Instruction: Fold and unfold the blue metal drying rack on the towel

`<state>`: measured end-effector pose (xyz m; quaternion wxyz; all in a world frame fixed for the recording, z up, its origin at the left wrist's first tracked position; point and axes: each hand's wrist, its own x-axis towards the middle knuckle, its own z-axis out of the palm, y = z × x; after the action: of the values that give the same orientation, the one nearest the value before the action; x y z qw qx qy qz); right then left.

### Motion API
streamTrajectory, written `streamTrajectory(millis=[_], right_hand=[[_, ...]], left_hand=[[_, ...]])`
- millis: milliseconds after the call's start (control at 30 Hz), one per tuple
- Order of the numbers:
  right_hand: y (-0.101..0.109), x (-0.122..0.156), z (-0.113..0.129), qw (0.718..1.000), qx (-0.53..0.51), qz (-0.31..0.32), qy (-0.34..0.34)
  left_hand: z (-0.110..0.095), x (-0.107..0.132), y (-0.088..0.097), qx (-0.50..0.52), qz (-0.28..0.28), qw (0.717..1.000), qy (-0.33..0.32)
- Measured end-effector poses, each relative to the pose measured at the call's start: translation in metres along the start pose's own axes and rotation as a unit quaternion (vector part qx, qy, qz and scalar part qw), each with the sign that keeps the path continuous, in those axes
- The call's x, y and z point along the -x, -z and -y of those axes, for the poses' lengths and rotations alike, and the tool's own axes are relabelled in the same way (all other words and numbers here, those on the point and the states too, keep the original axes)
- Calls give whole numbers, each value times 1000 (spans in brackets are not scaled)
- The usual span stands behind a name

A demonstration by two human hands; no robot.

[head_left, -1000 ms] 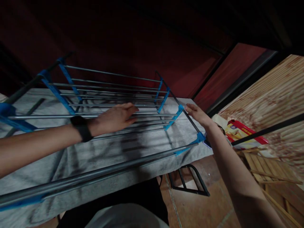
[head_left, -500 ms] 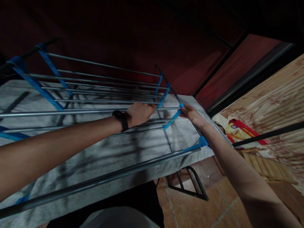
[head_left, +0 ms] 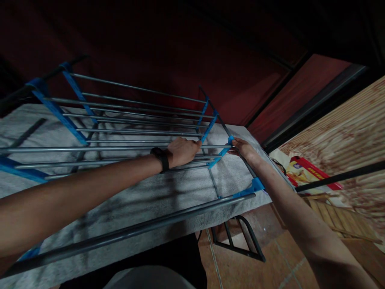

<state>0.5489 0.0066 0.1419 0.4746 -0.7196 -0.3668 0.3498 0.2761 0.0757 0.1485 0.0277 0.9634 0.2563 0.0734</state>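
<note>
Across the middle of the frame, the thin rods (head_left: pixel 90 149) are looking like smooth grey metal with a dull sheen, while the blue brackets (head_left: pixel 62 116) are looking like plastic. The thicker tube (head_left: pixel 135 231) at lower left is showing a smooth metal finish. Beneath, the grey cloth (head_left: pixel 192 186) is looking matt and fuzzy. At right, the box (head_left: pixel 313 173) is resembling smooth printed card, and the slats (head_left: pixel 331 216) below it are showing pale wood. The watch strap (head_left: pixel 164 159) near the centre is appearing matt.
</note>
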Motion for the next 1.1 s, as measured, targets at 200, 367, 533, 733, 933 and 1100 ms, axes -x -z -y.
streamTrajectory(millis=[200, 367, 533, 733, 933, 1100], right_hand=[[0, -1, -3, 1000, 19, -23, 5], [3, -4, -7, 999, 28, -12, 23], [5, -6, -8, 1000, 4, 5, 25], [4, -7, -10, 1000, -14, 8, 19], [3, -6, -10, 1000, 0, -3, 19], [2, -5, -10, 1000, -6, -11, 10]], left_hand=[[-2, -1, -2, -50, -10, 999, -8], [0, -2, 2, -29, -1, 999, 15], [-2, 0, -2, -16, -8, 1000, 16], [-3, 1, -2, 12, -4, 1000, 24], [-7, 3, 0, 19, 9, 999, 28], [-12, 4, -1, 21, 3, 999, 27]])
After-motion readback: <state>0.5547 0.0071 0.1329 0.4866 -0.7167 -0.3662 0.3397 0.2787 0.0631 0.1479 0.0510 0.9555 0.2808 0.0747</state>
